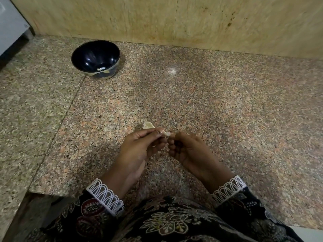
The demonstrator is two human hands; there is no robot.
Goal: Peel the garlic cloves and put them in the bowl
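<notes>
Clove (167, 134) between both hands' fingers (160, 132)

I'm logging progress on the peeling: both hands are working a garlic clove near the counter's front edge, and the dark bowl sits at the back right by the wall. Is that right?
Not quite. In the head view the dark bowl sits at the back left by the wall, not the back right. The rest holds: the left hand and right hand both pinch the garlic clove near the counter's front edge.
</notes>
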